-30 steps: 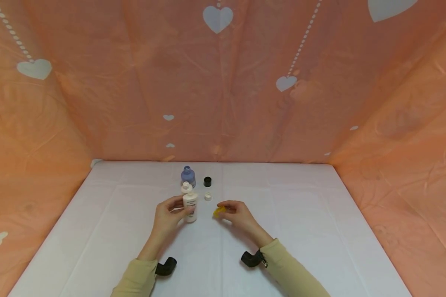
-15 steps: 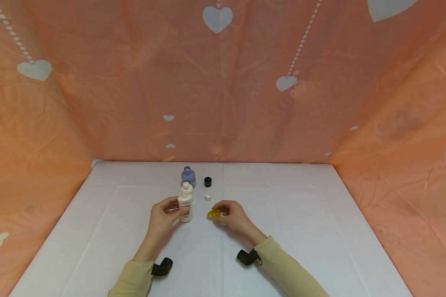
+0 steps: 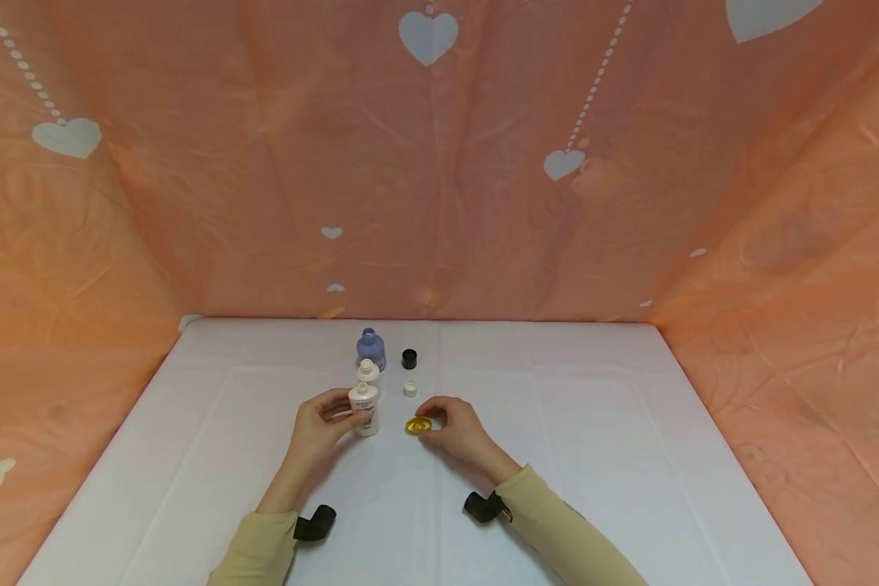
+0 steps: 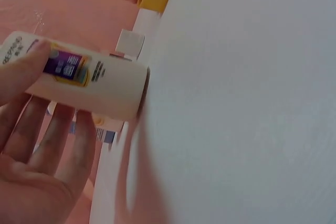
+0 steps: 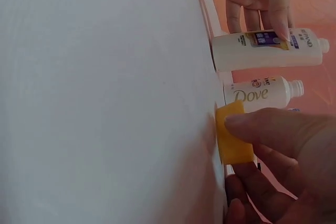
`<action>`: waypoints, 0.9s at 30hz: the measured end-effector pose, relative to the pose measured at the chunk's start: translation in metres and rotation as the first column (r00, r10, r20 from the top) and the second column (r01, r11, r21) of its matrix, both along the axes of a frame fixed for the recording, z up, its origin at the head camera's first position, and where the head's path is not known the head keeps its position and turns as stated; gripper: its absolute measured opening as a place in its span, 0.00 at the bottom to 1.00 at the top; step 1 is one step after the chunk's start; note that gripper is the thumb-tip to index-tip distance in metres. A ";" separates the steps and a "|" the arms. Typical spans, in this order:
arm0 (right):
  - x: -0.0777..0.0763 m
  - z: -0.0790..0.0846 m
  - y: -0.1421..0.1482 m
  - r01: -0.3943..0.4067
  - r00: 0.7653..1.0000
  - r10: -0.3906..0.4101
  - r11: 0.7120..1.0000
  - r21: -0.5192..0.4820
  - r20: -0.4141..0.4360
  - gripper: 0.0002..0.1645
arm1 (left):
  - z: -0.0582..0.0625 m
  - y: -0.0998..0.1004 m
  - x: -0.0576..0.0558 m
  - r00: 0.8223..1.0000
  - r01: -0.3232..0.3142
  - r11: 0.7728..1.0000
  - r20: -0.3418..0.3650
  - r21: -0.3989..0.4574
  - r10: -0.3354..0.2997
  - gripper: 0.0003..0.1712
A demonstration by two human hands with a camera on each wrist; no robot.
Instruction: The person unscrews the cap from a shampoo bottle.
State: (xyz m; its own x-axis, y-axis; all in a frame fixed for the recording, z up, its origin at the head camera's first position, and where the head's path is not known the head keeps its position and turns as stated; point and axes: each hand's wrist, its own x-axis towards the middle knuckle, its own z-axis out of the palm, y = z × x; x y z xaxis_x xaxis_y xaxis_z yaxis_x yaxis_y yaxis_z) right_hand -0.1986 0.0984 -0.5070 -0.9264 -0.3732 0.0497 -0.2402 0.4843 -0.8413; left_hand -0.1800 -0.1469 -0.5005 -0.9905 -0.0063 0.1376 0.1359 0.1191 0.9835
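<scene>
My left hand [image 3: 321,425] grips a white bottle [image 3: 364,399] with a purple and yellow label, upright at the table's surface. No cap sits on the bottle's narrow neck. My right hand [image 3: 460,429] pinches a yellow bottle cap [image 3: 418,426] between thumb and fingers, to the right of the bottle. In the right wrist view the yellow cap [image 5: 233,135] is right at the tabletop, with its hollow side upward in the head view. Just behind the held bottle stands a white Dove bottle [image 5: 254,94], also uncapped and partly hidden in the head view.
Farther back stands an uncapped blue bottle [image 3: 370,350]. A black cap [image 3: 409,359] and a white cap [image 3: 410,389] lie to the right of the bottles. A white cloth covers the table [image 3: 593,423]. Orange curtains [image 3: 483,203] with hearts enclose the back and sides.
The left hand has shifted the white bottle slightly left and now holds it lower. The right hand has moved left and turned the yellow cap hollow side up, down to the table.
</scene>
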 end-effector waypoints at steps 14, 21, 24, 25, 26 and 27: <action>-0.001 0.004 -0.002 -0.039 0.999 0.040 0.999 0.029 -0.005 0.17 | 0.003 -0.006 -0.001 0.996 0.084 0.996 -0.016 -0.014 -0.084 0.23; 0.000 0.005 -0.007 -0.038 0.999 0.038 0.999 0.028 -0.014 0.16 | 0.002 -0.006 0.000 0.995 0.098 0.995 0.002 -0.004 -0.098 0.24; 0.000 0.004 -0.008 -0.041 0.999 0.041 0.999 0.029 -0.028 0.16 | 0.002 -0.006 0.000 0.995 0.098 0.995 0.003 -0.006 -0.098 0.23; 0.000 0.004 -0.009 -0.040 0.999 0.041 0.999 0.028 -0.029 0.16 | 0.001 -0.006 0.000 0.995 0.098 0.995 0.002 -0.006 -0.098 0.23; 0.000 0.003 -0.009 -0.037 0.999 0.038 0.999 0.030 -0.027 0.16 | 0.001 -0.006 0.000 0.995 0.096 0.995 0.005 -0.007 -0.096 0.23; 0.001 0.003 -0.009 -0.035 0.999 0.036 0.999 0.031 -0.027 0.16 | 0.001 -0.006 0.000 0.995 0.095 0.995 0.008 -0.010 -0.095 0.23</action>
